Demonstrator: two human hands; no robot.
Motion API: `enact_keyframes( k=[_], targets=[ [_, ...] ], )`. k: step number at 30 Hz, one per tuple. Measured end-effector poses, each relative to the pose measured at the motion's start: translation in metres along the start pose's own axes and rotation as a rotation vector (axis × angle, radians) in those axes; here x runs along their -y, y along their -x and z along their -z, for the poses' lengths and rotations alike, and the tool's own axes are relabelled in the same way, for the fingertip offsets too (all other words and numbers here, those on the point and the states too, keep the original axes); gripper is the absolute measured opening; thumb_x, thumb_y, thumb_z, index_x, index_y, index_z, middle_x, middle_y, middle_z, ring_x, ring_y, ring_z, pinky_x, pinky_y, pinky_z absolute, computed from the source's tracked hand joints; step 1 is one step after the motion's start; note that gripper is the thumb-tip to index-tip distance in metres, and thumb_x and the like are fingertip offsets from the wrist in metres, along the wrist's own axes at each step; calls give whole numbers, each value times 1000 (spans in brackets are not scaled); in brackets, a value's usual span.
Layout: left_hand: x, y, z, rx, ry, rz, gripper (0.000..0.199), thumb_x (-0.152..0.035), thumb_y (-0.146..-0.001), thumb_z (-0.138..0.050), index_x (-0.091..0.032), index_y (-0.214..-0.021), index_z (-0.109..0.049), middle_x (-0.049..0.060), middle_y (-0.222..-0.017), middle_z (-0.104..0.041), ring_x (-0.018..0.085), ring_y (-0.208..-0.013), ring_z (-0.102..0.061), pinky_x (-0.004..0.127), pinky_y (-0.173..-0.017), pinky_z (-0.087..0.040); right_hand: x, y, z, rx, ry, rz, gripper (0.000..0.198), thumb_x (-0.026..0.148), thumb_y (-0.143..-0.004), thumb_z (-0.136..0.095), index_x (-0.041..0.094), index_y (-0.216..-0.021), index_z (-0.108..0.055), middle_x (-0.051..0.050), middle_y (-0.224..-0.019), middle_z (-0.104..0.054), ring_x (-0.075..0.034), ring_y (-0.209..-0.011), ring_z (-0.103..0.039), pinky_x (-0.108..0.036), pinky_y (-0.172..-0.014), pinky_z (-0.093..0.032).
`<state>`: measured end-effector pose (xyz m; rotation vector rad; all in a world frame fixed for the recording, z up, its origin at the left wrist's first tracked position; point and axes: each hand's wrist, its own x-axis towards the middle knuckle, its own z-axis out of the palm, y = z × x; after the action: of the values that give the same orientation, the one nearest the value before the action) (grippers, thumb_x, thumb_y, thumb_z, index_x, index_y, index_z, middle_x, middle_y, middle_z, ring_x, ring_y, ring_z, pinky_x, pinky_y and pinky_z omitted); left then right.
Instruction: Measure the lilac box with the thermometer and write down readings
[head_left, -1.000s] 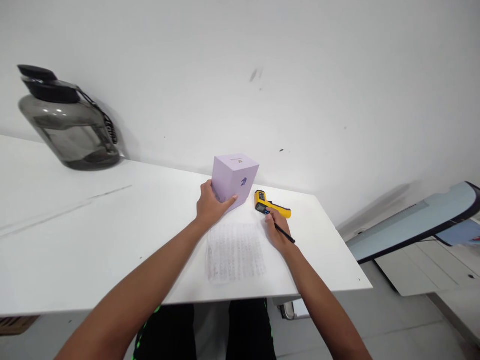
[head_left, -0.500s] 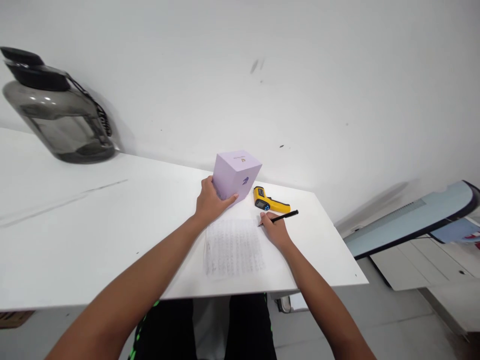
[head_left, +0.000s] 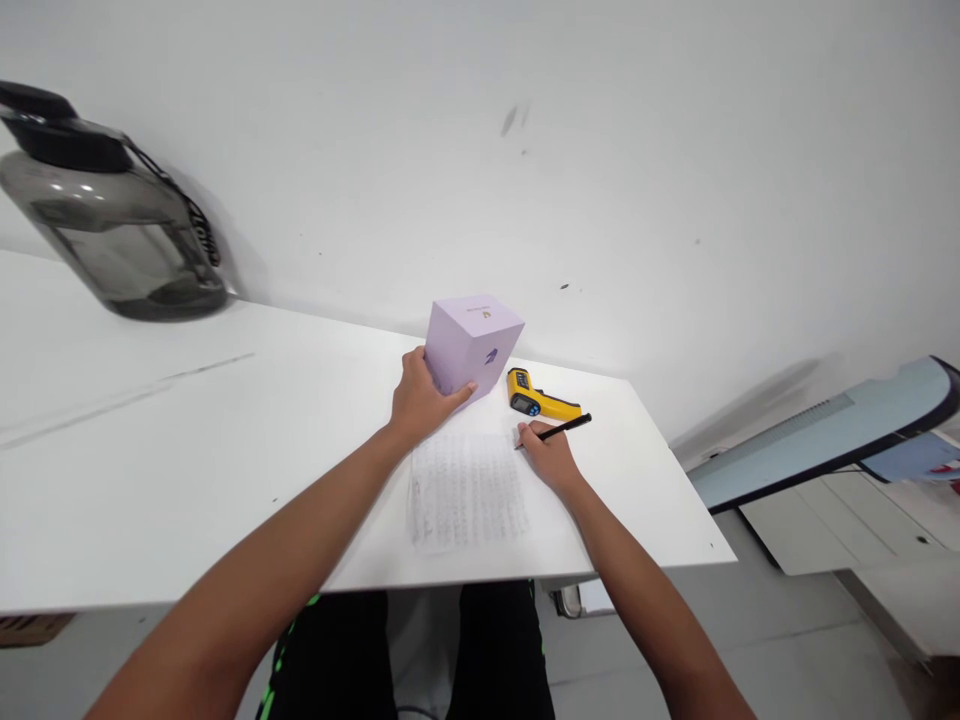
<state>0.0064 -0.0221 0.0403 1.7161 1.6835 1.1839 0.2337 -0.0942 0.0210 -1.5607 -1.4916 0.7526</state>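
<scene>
Nearest the person, at the front of the white tabletop (head_left: 150, 480), a thin sheet (head_left: 469, 490) filled with lines of writing lies between the forearms, probably to be within easy reach of both hands. By its upper right corner, the right hand (head_left: 551, 458) has its grip closed around a slim black pen (head_left: 568, 426), slanted tip-down in a writing hold; whether the tip meets the sheet cannot be told. That hand sits low, its forearm angling in over the front edge. Just beyond the sheet, the left hand's (head_left: 421, 400) grip is clamped on a lilac box (head_left: 474, 345), thumb across one face and fingers around the left side, seemingly steadying it, the arm stretched diagonally. Right of the box, a yellow infrared thermometer (head_left: 547, 405) lies beyond the pen. Farther left, a smoky water jug (head_left: 124, 235) stands by the wall (head_left: 420, 130).
</scene>
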Motion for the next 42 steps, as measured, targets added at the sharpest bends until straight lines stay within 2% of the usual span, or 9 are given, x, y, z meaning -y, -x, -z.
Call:
enact_keyframes(
  k=[4,15,19,31,42],
  targets=[
    [0,0,0,7,-8,-1,94,-65,-67,-74,-24,-138,-28,17,-146,-42,37,-126,-57,53,-95,-53,-1,-1,1,28,-23,-8,37,44,-85,-56,20,-57,-60,0,-59,-56,-16,-65,-52,-29,-65,-41],
    [-2,1,1,-2,-14,-15,90,-62,-67,-75,-24,-136,-31,15,-141,-44,36,-121,-60,54,-91,-55,1,-1,1,-14,-18,-4,37,46,-83,-56,21,-56,-59,0,-58,-55,-17,-66,-53,-30,-66,-40],
    [-3,1,1,4,-7,-8,90,-62,-68,-75,-25,-136,-30,16,-142,-43,37,-123,-59,55,-93,-54,1,-1,2,27,-23,-10,37,45,-83,-57,21,-56,-59,0,-59,-57,-17,-65,-52,-30,-65,-40],
    [-3,1,2,8,-2,-5,90,-62,-68,-75,-25,-136,-29,15,-143,-43,37,-124,-58,56,-96,-53,3,0,2,-12,-20,-9,40,50,-83,-57,20,-57,-60,3,-52,-45,-15,-57,-44,-30,-60,-35],
    [-3,1,2,10,-2,-11,89,-62,-67,-75,-25,-135,-30,15,-140,-45,36,-122,-59,54,-93,-54,4,0,2,-12,8,-4,40,50,-82,-56,21,-55,-58,0,-56,-53,-17,-62,-50,-30,-63,-40]
  ],
)
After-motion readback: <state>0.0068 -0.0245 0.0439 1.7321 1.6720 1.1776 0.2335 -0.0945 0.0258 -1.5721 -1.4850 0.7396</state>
